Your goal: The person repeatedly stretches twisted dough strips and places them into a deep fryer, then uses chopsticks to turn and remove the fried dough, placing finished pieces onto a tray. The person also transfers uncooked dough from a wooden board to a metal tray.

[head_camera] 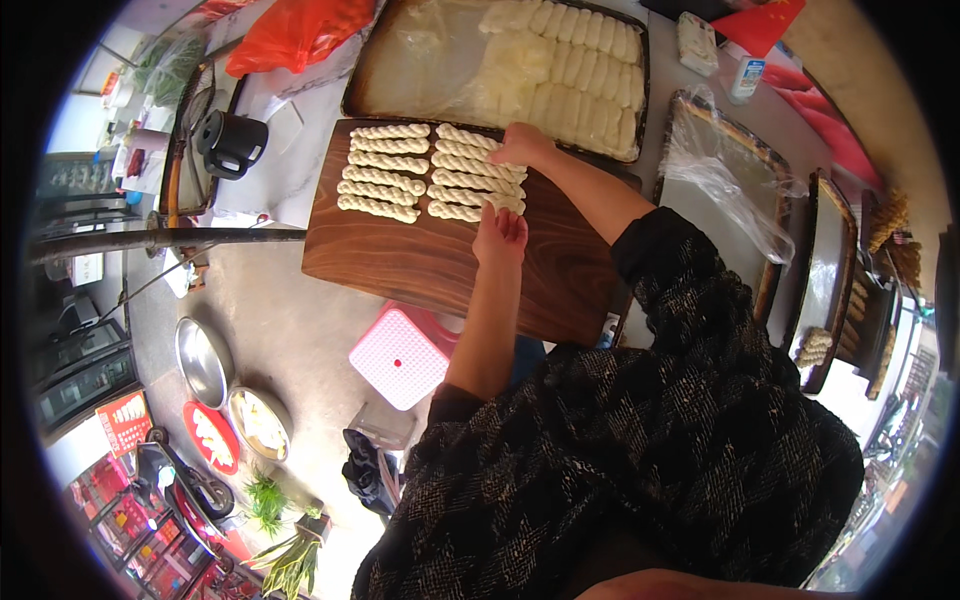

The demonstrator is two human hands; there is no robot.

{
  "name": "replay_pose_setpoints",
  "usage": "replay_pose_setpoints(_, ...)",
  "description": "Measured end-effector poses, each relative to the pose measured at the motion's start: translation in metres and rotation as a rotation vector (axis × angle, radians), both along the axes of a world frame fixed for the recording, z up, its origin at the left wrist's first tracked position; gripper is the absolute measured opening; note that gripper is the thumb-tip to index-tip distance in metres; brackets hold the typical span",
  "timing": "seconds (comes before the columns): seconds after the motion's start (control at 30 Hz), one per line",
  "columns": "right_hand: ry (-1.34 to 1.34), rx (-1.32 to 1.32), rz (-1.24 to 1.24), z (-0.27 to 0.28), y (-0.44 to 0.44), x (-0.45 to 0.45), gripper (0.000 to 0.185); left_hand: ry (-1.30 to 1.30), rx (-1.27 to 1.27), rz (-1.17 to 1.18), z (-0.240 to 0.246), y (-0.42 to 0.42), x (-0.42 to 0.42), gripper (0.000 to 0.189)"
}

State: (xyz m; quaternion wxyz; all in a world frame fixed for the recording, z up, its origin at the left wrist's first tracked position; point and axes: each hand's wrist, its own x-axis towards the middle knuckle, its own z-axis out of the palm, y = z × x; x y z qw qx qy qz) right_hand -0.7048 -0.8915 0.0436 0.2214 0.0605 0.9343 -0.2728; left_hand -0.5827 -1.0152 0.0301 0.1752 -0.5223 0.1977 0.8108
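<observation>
Two columns of twisted raw dough strands lie on a dark brown wooden board: a left column (382,163) and a right column (469,178). My right hand (521,145) is at the far right end of the right column, its fingers down on the upper twists. At the near end of that column, my left hand (501,234) has its fingers bent against the lowest twists. Whether either hand grips a twist is hidden by the fingers. The wooden board (397,251) shows bare wood on its near side.
Beyond the board, a large tray (405,75) holds rows of dough pieces (585,82) under plastic film. A red plastic bag (300,34) and a black electric kettle (234,144) stand left. Rightward lies a tray (697,187) with crumpled plastic. Below is a pink stool (401,360).
</observation>
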Motion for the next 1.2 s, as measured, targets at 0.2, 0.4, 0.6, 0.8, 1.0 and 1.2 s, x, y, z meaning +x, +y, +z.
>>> replay_pose_setpoints(0.2, 0.003, 0.118, 0.279, 0.008, -0.006, -0.006, 0.055, 0.138, -0.244, -0.341, 0.009, -0.005, -0.016, 0.02)
replay_pose_setpoints(0.4, -0.246, -0.181, -0.014, -0.003, -0.005, 0.001, 0.053, 0.252, -0.046, 0.088, 0.009, 0.009, -0.002, 0.028)
replay_pose_setpoints(0.6, -0.033, -0.288, 0.051, -0.004, -0.015, 0.018, 0.053, 0.069, 0.251, 0.042, -0.01, -0.005, -0.026, 0.024)
replay_pose_setpoints(0.8, -0.048, -0.327, 0.082, 0.015, -0.015, 0.031, 0.049, 0.094, 0.005, -0.26, 0.011, -0.01, -0.023, 0.022)
replay_pose_setpoints(1.0, -0.166, -0.63, -0.067, 0.062, -0.019, -0.005, 0.033, 0.497, -0.004, -0.192, 0.051, -0.022, -0.064, 0.022)
replay_pose_setpoints(1.2, 1.128, -0.14, 1.059, 0.133, 0.053, -0.013, 0.008, 0.936, 0.387, -0.419, 0.137, 0.013, -0.052, 0.036)
